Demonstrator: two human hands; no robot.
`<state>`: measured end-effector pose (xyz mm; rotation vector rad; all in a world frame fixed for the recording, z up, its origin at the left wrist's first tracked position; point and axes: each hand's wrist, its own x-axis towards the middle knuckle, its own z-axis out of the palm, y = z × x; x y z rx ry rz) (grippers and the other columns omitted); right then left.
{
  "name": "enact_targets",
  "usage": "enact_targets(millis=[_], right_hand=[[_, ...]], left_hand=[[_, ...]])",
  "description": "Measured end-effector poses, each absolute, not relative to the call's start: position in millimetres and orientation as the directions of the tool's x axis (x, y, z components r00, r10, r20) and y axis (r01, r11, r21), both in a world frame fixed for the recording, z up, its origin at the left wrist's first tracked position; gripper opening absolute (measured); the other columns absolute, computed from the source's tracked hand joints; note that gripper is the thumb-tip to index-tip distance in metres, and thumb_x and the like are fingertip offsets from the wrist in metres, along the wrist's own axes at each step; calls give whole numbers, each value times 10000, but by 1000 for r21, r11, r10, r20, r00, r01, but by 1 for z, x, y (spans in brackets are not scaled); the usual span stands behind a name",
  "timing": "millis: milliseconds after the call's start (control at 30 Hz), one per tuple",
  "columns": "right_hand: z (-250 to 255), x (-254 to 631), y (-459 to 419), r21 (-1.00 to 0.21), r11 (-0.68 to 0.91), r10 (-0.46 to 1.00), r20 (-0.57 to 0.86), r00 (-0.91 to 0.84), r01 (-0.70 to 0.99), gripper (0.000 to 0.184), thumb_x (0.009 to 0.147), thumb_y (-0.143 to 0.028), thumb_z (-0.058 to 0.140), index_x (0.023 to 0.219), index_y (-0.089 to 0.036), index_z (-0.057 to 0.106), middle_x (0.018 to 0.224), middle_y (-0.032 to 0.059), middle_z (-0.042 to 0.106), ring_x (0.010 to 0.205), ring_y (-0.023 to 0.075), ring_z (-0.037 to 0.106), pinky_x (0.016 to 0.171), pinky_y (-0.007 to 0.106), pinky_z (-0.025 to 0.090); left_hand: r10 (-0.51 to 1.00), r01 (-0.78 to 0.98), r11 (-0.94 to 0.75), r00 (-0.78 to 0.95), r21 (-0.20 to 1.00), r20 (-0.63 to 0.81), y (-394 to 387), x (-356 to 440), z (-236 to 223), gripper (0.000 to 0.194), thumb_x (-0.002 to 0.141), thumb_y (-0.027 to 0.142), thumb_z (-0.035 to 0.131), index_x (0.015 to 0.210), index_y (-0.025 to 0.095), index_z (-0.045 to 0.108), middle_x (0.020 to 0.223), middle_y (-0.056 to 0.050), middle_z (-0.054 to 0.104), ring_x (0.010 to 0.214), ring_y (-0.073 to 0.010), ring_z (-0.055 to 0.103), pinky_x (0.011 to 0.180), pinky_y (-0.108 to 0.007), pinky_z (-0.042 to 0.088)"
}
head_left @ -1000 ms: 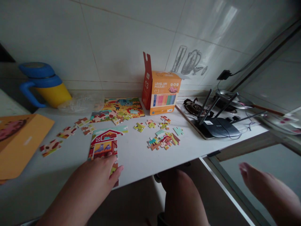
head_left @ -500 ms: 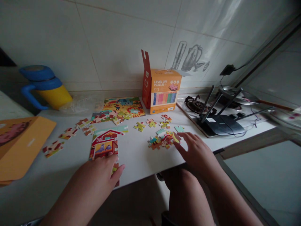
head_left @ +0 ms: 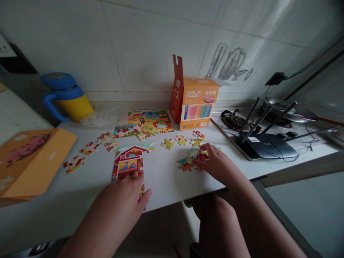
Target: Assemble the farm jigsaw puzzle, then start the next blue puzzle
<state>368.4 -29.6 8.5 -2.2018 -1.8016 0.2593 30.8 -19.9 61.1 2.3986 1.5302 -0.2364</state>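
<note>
On the white countertop [head_left: 163, 188], near its front edge, sits the partly joined barn section [head_left: 127, 165], with the left hand [head_left: 124, 195] laid palm-down over its lower end, thumb out to the side; looks more like steadying than gripping. Over to the right, the right hand [head_left: 219, 161] has thumb and fingertips curled at the heap of loose puzzle pieces [head_left: 186, 163]. Can't tell if it's actually pinching one.

My read: this is the picking-out step. Getting one piece free calls for a light fingertip grip on a thin edge without dragging its neighbours along.

Materials-wise, pieces look like stiff printed card with rounded knobs and notches. The orange puzzle box [head_left: 199, 114] seems to be folded cardboard, boxy with an upright notched flap, and the clear plastic packaging [head_left: 107, 116] is all crinkles beside the smooth, rounded blue-and-yellow jug [head_left: 75, 105].
</note>
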Motion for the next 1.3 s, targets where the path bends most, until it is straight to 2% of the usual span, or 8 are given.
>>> enact_targets(millis=[167,333,533,633,867,1000,1100,1300], right_hand=[[12,368,-27,-267,-162,983,35,178,950,573,961,-500,715,1424,-185,597,1344,193,666,1209,345,675,1023,428,500],[19,364,-35,-150,-159,987,10,162,976,497,1017,-509,638,1420,-226,701,1249,182,650,1130,336,690,1020,434,502],[6,373,-51,-14,-186,969,162,186,982,500,1012,-544,630,1357,-194,717,1204,196,645,1065,348,690,979,457,526],[-3,378,-59,-21,-199,955,218,199,980,532,999,-540,643,1364,-155,683,1195,205,652,1041,356,703,966,479,543],[-9,377,-83,-229,-223,901,323,290,948,589,950,-576,683,1408,-211,624,1258,160,649,1044,322,719,896,448,585],[-9,384,-90,-462,-257,892,225,393,849,529,954,-568,655,1349,-218,701,1194,121,688,763,214,704,769,388,583],[-8,392,-91,-631,-278,892,109,439,724,506,969,-586,619,1294,-219,742,1097,105,752,731,211,724,691,349,563],[-8,410,-94,-745,-366,841,-8,541,557,522,971,-592,610,1294,-202,734,814,66,784,698,235,731,598,318,516]], left_hand=[[858,898,-405,438,172,-269,-21,29,57,335,1036,329,499,1192,177,753,1225,-177,799,1081,-349,779,967,-483,593],[854,899,-407,438,164,-281,-20,29,55,324,1030,340,511,1160,184,764,1182,-172,806,1037,-341,786,953,-480,601],[852,900,-397,435,180,-292,-19,28,57,337,1038,318,513,1219,183,764,1218,-170,802,1077,-352,782,951,-489,596],[857,904,-385,424,184,-293,-17,28,58,361,1049,326,506,1281,192,748,1228,-159,805,1079,-343,782,952,-479,590],[857,901,-404,434,159,-280,-16,25,56,394,1063,355,482,1305,183,741,1227,-171,806,1059,-352,788,937,-487,591],[849,895,-410,445,176,-284,-15,24,54,388,1054,334,492,1310,185,742,1267,-160,798,1101,-351,781,985,-499,584],[854,898,-405,439,173,-278,-14,24,52,407,1055,328,493,1347,175,732,1299,-168,786,1134,-354,774,1021,-513,575],[856,903,-393,429,176,-289,-14,26,57,385,1043,320,504,1293,171,756,1275,-176,794,1089,-359,789,968,-499,598]])
